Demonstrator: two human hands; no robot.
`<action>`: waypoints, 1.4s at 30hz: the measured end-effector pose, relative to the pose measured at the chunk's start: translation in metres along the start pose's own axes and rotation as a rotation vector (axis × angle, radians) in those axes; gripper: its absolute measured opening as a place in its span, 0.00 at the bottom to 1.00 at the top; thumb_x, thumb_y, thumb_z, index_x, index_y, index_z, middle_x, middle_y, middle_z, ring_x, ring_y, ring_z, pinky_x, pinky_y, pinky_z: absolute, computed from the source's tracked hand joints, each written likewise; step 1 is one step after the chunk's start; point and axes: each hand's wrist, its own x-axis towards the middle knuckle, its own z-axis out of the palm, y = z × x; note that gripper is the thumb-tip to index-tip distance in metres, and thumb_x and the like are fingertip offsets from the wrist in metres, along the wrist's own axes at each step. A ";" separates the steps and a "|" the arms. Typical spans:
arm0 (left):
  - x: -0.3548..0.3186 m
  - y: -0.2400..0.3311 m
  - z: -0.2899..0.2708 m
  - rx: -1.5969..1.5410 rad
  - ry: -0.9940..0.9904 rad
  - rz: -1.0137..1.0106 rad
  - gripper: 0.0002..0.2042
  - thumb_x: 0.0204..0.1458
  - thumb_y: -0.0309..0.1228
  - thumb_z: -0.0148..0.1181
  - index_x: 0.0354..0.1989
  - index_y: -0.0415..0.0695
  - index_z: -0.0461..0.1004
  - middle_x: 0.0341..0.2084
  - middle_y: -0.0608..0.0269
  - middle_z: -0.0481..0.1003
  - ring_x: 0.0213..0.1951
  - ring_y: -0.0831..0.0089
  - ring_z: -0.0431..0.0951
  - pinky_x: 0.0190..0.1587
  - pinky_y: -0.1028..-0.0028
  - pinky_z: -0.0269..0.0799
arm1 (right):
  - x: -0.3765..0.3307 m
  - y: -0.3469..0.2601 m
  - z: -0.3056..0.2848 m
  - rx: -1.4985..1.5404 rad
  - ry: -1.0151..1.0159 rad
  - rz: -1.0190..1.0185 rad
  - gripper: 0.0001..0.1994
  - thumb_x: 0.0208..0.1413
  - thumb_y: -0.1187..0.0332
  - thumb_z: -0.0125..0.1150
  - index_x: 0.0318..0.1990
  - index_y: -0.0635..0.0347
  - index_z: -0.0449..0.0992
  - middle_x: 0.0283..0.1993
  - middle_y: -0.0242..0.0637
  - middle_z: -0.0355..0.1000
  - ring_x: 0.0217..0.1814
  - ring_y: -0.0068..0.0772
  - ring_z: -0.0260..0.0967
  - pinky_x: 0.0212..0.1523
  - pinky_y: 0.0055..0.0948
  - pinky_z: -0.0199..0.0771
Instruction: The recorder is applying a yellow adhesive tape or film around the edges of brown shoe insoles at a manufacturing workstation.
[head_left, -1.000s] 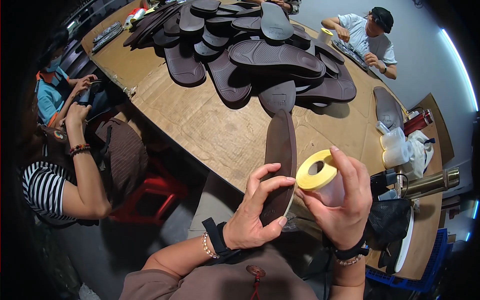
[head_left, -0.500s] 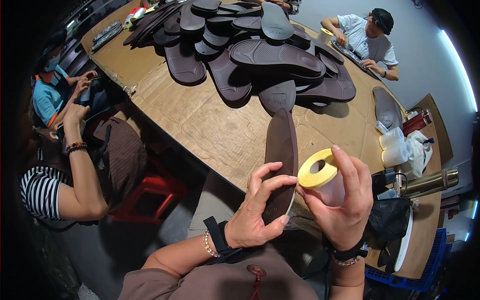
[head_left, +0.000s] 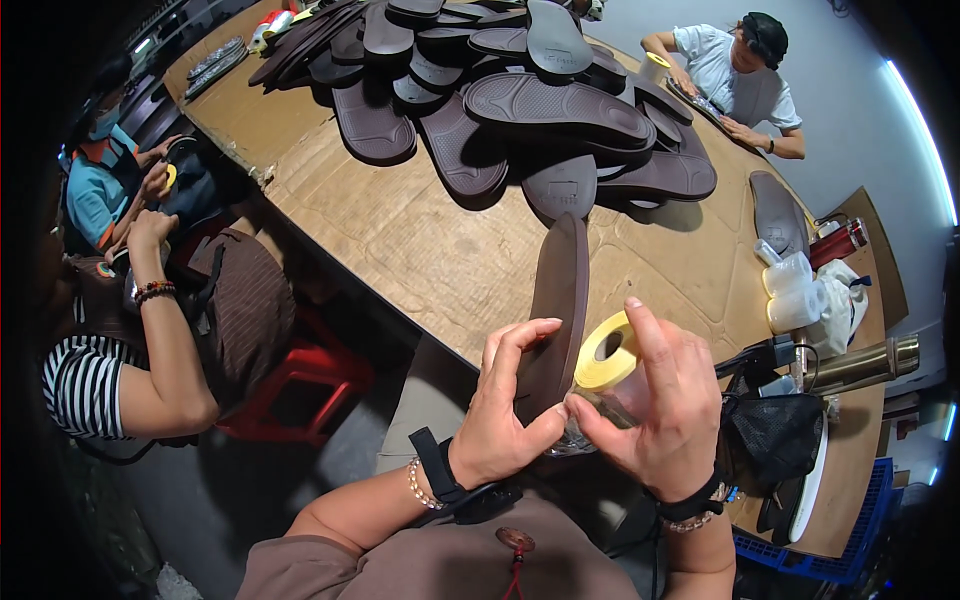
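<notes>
My left hand (head_left: 503, 425) is closed around the near end of a dark brown shoe sole (head_left: 560, 285), held on edge with its far end pointing at the pile. Beside it, my right hand (head_left: 665, 415) grips a film roll (head_left: 625, 360) with a yellow end face and a hollow core, tilted against the sole's right side. Both thumbs meet at the sole's near end. Shiny clear film shows beneath them. The sole's lower end is partly hidden by my fingers.
A large heap of brown soles (head_left: 470, 150) covers the far table (head_left: 380, 240). At right stand clear film rolls (head_left: 790, 295), a metal cylinder (head_left: 870, 365) and a black mesh bag (head_left: 775, 430). Co-workers sit at left and far right; a red stool (head_left: 300, 390) is at left.
The roll has moved left and down against the sole, and my right thumb now meets my left thumb. Clear film shows at the sole's near end. A left co-worker now holds something yellow.
</notes>
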 end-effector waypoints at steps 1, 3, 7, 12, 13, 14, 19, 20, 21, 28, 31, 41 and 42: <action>0.000 0.000 0.000 0.005 0.006 -0.028 0.38 0.45 0.30 0.65 0.69 0.40 0.61 0.60 0.46 0.63 0.66 0.52 0.62 0.71 0.59 0.58 | 0.000 0.002 0.001 0.039 -0.034 0.016 0.40 0.42 0.62 0.80 0.67 0.55 0.72 0.49 0.46 0.72 0.47 0.49 0.72 0.47 0.43 0.74; 0.000 0.000 -0.001 -0.024 -0.009 -0.053 0.37 0.46 0.30 0.66 0.68 0.40 0.62 0.60 0.47 0.63 0.65 0.53 0.63 0.71 0.59 0.58 | 0.003 0.010 0.001 0.138 -0.060 0.000 0.39 0.44 0.63 0.79 0.68 0.55 0.71 0.49 0.46 0.73 0.47 0.50 0.73 0.48 0.43 0.75; -0.002 -0.001 -0.005 -0.032 -0.057 -0.068 0.37 0.47 0.30 0.66 0.70 0.43 0.62 0.62 0.54 0.60 0.65 0.63 0.63 0.63 0.64 0.69 | 0.010 0.026 -0.004 0.352 -0.173 0.044 0.38 0.47 0.63 0.78 0.67 0.57 0.71 0.49 0.46 0.76 0.48 0.51 0.77 0.49 0.41 0.78; -0.003 -0.004 -0.004 -0.012 -0.077 -0.044 0.38 0.48 0.30 0.68 0.70 0.43 0.61 0.62 0.56 0.58 0.65 0.65 0.62 0.61 0.66 0.70 | 0.005 0.023 -0.014 0.237 0.069 0.057 0.39 0.35 0.69 0.86 0.61 0.62 0.78 0.53 0.46 0.79 0.51 0.44 0.79 0.53 0.35 0.78; -0.003 -0.004 -0.002 -0.040 -0.071 -0.043 0.38 0.47 0.30 0.69 0.70 0.43 0.61 0.62 0.56 0.58 0.65 0.65 0.62 0.61 0.67 0.70 | 0.005 0.021 -0.011 0.201 0.082 0.072 0.39 0.35 0.69 0.85 0.61 0.62 0.78 0.53 0.46 0.79 0.51 0.43 0.79 0.53 0.35 0.78; -0.003 -0.004 -0.001 -0.042 -0.073 -0.049 0.38 0.47 0.30 0.69 0.70 0.43 0.61 0.62 0.56 0.58 0.65 0.65 0.62 0.61 0.67 0.70 | 0.004 0.020 -0.007 0.164 0.097 0.088 0.38 0.36 0.70 0.85 0.61 0.61 0.78 0.52 0.45 0.79 0.51 0.43 0.79 0.53 0.35 0.78; -0.003 -0.006 0.000 -0.015 -0.073 -0.022 0.38 0.47 0.31 0.68 0.70 0.43 0.61 0.62 0.55 0.58 0.65 0.65 0.62 0.61 0.66 0.70 | 0.007 0.022 0.011 0.016 0.181 0.030 0.37 0.38 0.63 0.84 0.61 0.55 0.78 0.45 0.42 0.76 0.42 0.45 0.78 0.41 0.39 0.79; -0.004 -0.006 0.000 -0.010 -0.079 -0.027 0.38 0.47 0.31 0.68 0.70 0.43 0.61 0.62 0.55 0.58 0.65 0.65 0.62 0.61 0.66 0.70 | 0.007 0.022 0.013 0.008 0.178 0.025 0.37 0.39 0.62 0.84 0.61 0.55 0.78 0.45 0.42 0.76 0.42 0.45 0.77 0.40 0.39 0.79; -0.004 -0.006 0.000 -0.004 -0.080 -0.026 0.38 0.47 0.31 0.68 0.70 0.43 0.61 0.62 0.55 0.58 0.65 0.64 0.62 0.61 0.66 0.70 | 0.007 0.023 0.014 -0.001 0.176 0.019 0.37 0.39 0.62 0.84 0.61 0.55 0.78 0.46 0.42 0.76 0.41 0.45 0.77 0.40 0.39 0.79; -0.004 -0.008 0.000 0.002 -0.066 -0.016 0.38 0.47 0.30 0.68 0.70 0.44 0.61 0.62 0.53 0.58 0.65 0.63 0.62 0.61 0.66 0.69 | 0.007 0.021 0.016 -0.048 0.166 0.026 0.37 0.38 0.61 0.84 0.61 0.54 0.79 0.46 0.41 0.75 0.41 0.44 0.76 0.40 0.39 0.78; -0.004 -0.007 0.000 0.018 -0.062 -0.004 0.38 0.47 0.30 0.68 0.70 0.43 0.60 0.62 0.53 0.58 0.65 0.62 0.62 0.62 0.65 0.69 | 0.006 0.019 0.017 -0.065 0.179 0.030 0.37 0.38 0.61 0.84 0.61 0.54 0.79 0.46 0.41 0.74 0.41 0.44 0.76 0.40 0.39 0.78; -0.005 -0.005 0.006 -0.043 -0.008 -0.018 0.38 0.44 0.29 0.69 0.69 0.41 0.62 0.60 0.47 0.62 0.66 0.53 0.62 0.71 0.59 0.59 | 0.002 0.013 0.020 -0.118 0.180 0.045 0.37 0.39 0.60 0.84 0.62 0.54 0.78 0.48 0.44 0.73 0.43 0.46 0.75 0.42 0.41 0.77; -0.005 -0.005 0.006 -0.044 -0.008 -0.019 0.39 0.44 0.29 0.69 0.69 0.41 0.62 0.60 0.48 0.62 0.66 0.53 0.62 0.71 0.59 0.59 | 0.002 0.013 0.020 -0.116 0.178 0.048 0.37 0.39 0.60 0.84 0.62 0.53 0.78 0.48 0.44 0.73 0.43 0.46 0.75 0.42 0.41 0.77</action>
